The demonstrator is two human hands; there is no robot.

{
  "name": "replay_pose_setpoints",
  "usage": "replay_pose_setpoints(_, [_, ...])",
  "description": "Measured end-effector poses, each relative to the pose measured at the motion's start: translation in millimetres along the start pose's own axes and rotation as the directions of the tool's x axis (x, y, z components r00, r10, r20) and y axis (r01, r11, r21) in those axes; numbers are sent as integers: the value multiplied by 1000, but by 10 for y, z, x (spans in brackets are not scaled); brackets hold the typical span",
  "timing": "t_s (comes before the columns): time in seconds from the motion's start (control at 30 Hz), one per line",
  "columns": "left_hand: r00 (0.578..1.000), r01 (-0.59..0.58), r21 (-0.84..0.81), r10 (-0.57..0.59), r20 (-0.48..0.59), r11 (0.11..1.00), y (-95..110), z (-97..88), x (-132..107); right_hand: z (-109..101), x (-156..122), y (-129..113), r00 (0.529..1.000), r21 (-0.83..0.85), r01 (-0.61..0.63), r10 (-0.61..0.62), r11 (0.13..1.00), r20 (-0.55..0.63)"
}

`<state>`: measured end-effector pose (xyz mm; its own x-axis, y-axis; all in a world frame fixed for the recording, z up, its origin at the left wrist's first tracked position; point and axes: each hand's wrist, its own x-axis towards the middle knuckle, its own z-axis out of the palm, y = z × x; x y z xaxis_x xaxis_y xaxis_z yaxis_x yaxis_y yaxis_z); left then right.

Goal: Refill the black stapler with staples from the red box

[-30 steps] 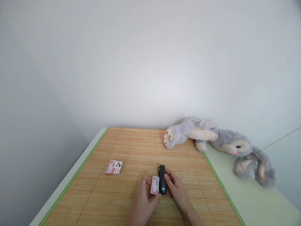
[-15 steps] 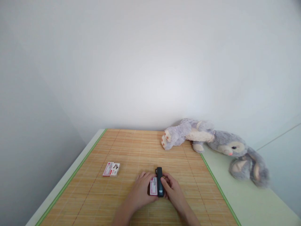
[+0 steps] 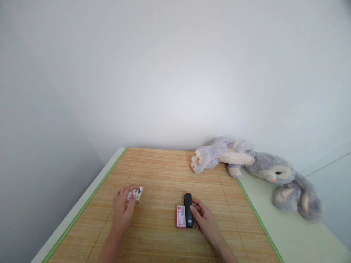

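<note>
At 7 o'clock, the left fingers (image 3: 127, 189) cover part of a white box (image 3: 139, 194); whether they grip it cannot be made out, and its print is too small to read. At 6 o'clock, lettering on a second box (image 3: 181, 217) and the stapler (image 3: 188, 215) is illegible; the right fingers (image 3: 198, 215) hide part of the stapler's 3 o'clock side. The bottom edge cuts both forearms and the mat (image 3: 159, 233). The plush toy (image 3: 237, 157) hides the mat's 2 o'clock corner; its ears look blurred.
</note>
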<state>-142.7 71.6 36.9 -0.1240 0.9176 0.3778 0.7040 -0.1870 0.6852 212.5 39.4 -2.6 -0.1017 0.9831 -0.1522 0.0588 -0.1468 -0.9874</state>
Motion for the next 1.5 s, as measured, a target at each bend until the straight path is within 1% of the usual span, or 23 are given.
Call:
replay_pose_setpoints(0.07, [999,31,59,-32,18,998,-263,-141,126,6,2,-5,1000,1,-2,2,1000,-2])
replay_pose_setpoints(0.13, [992,24,168,-45,119,985,-468,-209,197,8,4,-6,1000,-2,-3,3,1000,-2])
replay_pose_setpoints(0.23, [972,9,238,-65,227,971,-709,-285,225,4,8,-1,1000,-14,-6,6,1000,-5])
replay_pose_setpoints(0.3, [968,27,255,-89,233,967,-832,-377,220,1,10,2,1000,-23,-10,10,1000,-7])
replay_pose_setpoints(0.37, [979,67,237,-110,172,969,-879,-486,207,3,11,1,1000,-27,-12,12,1000,-6])
replay_pose_setpoints(0.4, [985,85,211,-113,127,974,-854,-527,194,6,9,-1,1000,-27,-12,12,1000,-4])
replay_pose_setpoints(0.47, [993,86,128,-95,63,988,-679,-537,151,15,5,-6,1000,-22,-10,10,1000,-2])
replay_pose_setpoints(0.5, [996,64,86,-69,64,994,-531,-494,120,20,1,-9,1000,-19,-9,9,1000,-1])
replay_pose_setpoints(0.57, [987,-27,-19,29,160,999,-156,-313,43,29,-4,-12,1000,-14,-5,5,1000,-4])
replay_pose_setpoints(0.6, [971,-69,-48,78,225,997,44,-187,1,32,-6,-12,1000,-15,-3,3,1000,-5])
replay_pose_setpoints(0.67, [918,-141,-91,165,360,986,405,88,-78,36,-8,-13,1000,-23,0,-1,1000,-11])
replay_pose_setpoints(0.73, [868,-162,-123,201,454,979,659,328,-141,37,-8,-16,1000,-27,4,-5,1000,-15])
replay_pose_setpoints(0.8, [836,-158,-143,209,507,977,799,491,-184,40,-10,-23,1000,-23,9,-10,1000,-15])
replay_pose_setpoints(0.87, [816,-152,-158,215,537,976,865,578,-208,48,-15,-30,1000,-18,14,-14,1000,-18])
replay_pose_setpoints(1.03, [784,-172,-163,236,574,971,958,650,-227,88,-39,-40,999,-19,33,-34,999,-42])
replay_pose_setpoints(1.2, [787,-181,-156,238,570,971,1034,700,-267,118,-60,-47,996,-52,57,-61,997,-71])
replay_pose_setpoints(1.3, [789,-198,-160,254,560,967,997,721,-286,105,-76,-61,995,-71,56,-61,996,-77])
replay_pose_setpoints(1.33, [806,-197,-162,254,535,967,953,715,-279,95,-89,-63,995,-73,51,-57,996,-83])
replay_pose_setpoints(1.37, [843,-182,-155,235,483,971,887,696,-260,82,-110,-60,994,-74,47,-54,996,-96])
replay_pose_setpoints(1.4, [895,-151,-135,193,403,979,800,660,-230,68,-139,-54,992,-78,48,-57,996,-111])
replay_pose_setpoints(1.43, [943,-103,-109,132,305,989,690,605,-190,55,-176,-43,989,-87,56,-67,995,-130])
replay_pose_setpoints(1.47, [984,-28,-72,40,172,997,564,531,-141,44,-219,-31,986,-106,67,-82,992,-146])
replay_pose_setpoints(1.5, [997,48,-37,-46,68,998,425,443,-87,38,-265,-20,983,-138,75,-97,988,-154])
